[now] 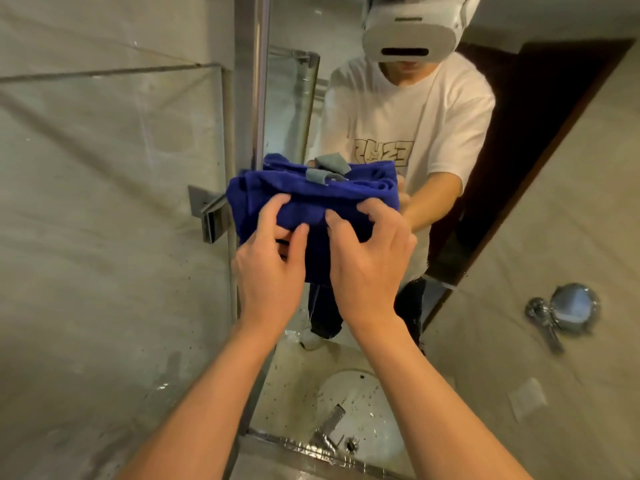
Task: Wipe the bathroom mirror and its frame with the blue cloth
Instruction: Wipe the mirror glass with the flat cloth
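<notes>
Both hands hold the bunched, deep-blue cloth (311,199) before the mirror (485,168): left hand (270,271) pinching its lower fold, right hand (367,258) gripping beside; grey tag above.

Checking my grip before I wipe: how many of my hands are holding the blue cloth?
2. The left hand and the right hand both grip the lower edge of the blue cloth, side by side, in front of the mirror.
</notes>
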